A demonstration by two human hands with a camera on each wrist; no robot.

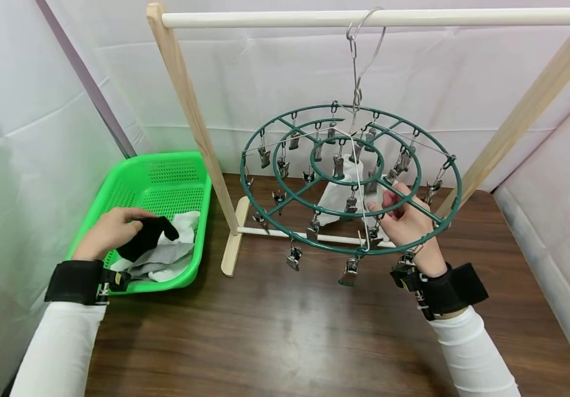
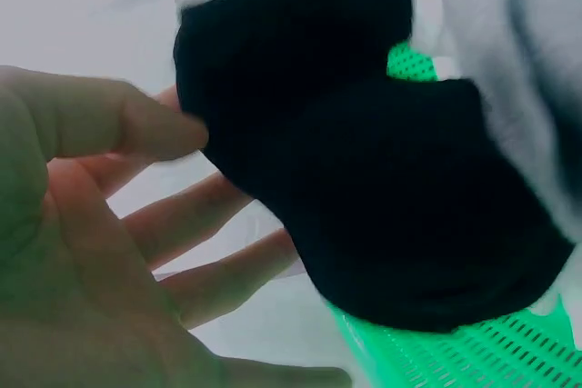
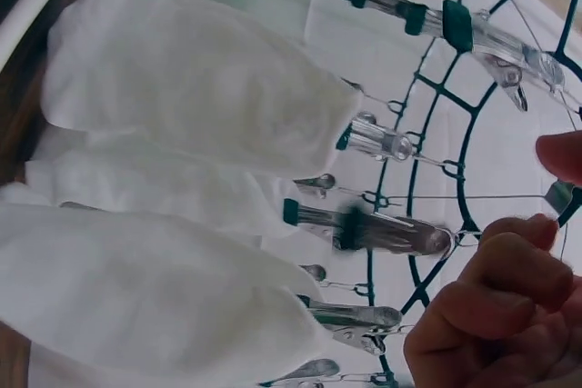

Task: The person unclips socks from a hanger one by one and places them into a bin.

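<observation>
My left hand [image 1: 133, 221] reaches into the green basket [image 1: 116, 182] and pinches a black sock [image 1: 148, 237] between thumb and fingers. The left wrist view shows that sock [image 2: 364, 179] close up, with the thumb pressed on its edge. My right hand [image 1: 386, 205] is raised under the round green clip hanger [image 1: 444, 160]. Its fingers are curled, with thumb and forefinger on either side of a metal clip [image 3: 556, 195]. White socks [image 1: 344, 187] hang from the inner clips, and they fill the left of the right wrist view [image 3: 182, 115].
The hanger hooks onto the top bar of a wooden rack [image 1: 191, 110] standing on a dark wooden table [image 1: 275, 331]. Grey and white laundry [image 1: 166, 259] lies in the basket. White sheets wall in the left, back and right sides.
</observation>
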